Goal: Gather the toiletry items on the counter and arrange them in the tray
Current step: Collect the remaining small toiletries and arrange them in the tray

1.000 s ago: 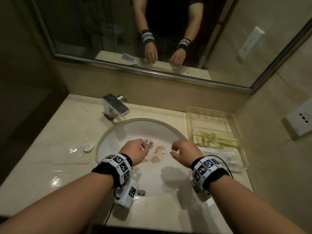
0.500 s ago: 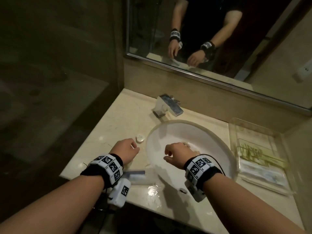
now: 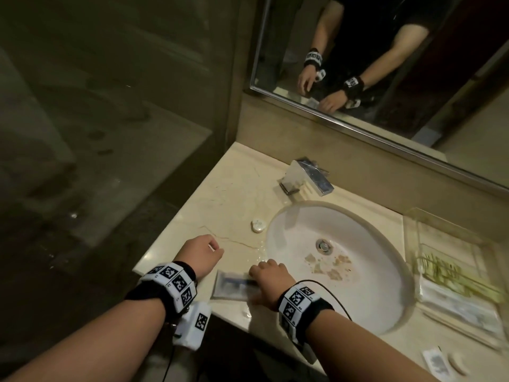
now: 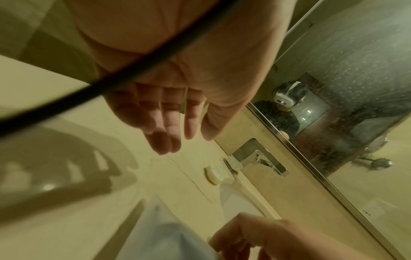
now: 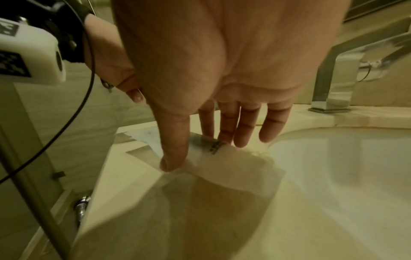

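A flat white and blue packet (image 3: 232, 285) lies on the counter's front edge, left of the sink. My right hand (image 3: 265, 274) is down on its right end. In the right wrist view the right hand (image 5: 193, 153) has its thumb on the near edge of the packet (image 5: 222, 163) and its fingertips on the far edge, pinching it. My left hand (image 3: 202, 252) hovers over the counter left of the packet, and the left hand (image 4: 182, 140) is relaxed and holds nothing. A small round white item (image 3: 258, 226) sits by the sink rim. The clear tray (image 3: 413, 224) at the right holds packets.
The sink basin (image 3: 366, 296) takes up the middle, with the chrome faucet (image 3: 308, 176) behind it. A small packet (image 3: 438, 362) and an oval soap (image 3: 457, 363) lie at the front right of the counter (image 3: 220, 194). A mirror hangs above, and the counter drops off at the left.
The view swung left. My right hand crossed from above the basin to the packet at the front edge and closed on it. My left hand moved left over the counter.
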`<action>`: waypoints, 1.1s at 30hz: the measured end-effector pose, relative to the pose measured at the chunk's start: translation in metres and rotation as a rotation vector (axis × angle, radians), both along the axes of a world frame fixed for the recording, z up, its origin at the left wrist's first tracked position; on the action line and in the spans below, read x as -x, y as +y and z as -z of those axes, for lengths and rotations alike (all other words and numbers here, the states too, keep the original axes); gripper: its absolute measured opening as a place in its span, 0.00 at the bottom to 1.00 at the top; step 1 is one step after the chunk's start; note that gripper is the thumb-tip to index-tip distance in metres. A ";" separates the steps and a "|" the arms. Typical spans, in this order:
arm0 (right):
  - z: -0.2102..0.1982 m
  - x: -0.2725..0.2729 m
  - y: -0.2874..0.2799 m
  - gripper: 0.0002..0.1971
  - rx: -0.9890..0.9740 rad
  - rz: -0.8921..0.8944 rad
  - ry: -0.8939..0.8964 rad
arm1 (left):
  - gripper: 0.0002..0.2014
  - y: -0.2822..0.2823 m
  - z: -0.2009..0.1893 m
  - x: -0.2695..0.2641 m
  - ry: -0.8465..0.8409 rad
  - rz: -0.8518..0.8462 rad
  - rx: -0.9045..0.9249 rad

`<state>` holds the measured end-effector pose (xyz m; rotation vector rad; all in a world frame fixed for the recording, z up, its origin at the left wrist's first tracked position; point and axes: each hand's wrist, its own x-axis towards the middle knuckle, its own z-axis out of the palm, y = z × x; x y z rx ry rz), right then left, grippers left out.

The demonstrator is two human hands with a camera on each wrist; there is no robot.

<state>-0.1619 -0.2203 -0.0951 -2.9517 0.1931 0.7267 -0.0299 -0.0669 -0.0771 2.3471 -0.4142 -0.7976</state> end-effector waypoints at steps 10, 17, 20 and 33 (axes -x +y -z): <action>-0.020 0.021 -0.021 0.09 -0.081 0.128 -0.206 | 0.26 -0.039 -0.006 0.022 0.152 0.332 0.015; -0.046 0.110 -0.079 0.21 -0.041 0.337 -0.286 | 0.08 -0.140 -0.019 0.081 0.139 0.682 0.099; -0.055 0.157 -0.101 0.23 -0.024 0.456 -0.364 | 0.09 -0.185 -0.029 0.122 0.163 0.748 0.171; -0.064 0.309 -0.237 0.05 0.098 0.768 -0.439 | 0.15 -0.318 -0.034 0.252 0.195 0.792 0.276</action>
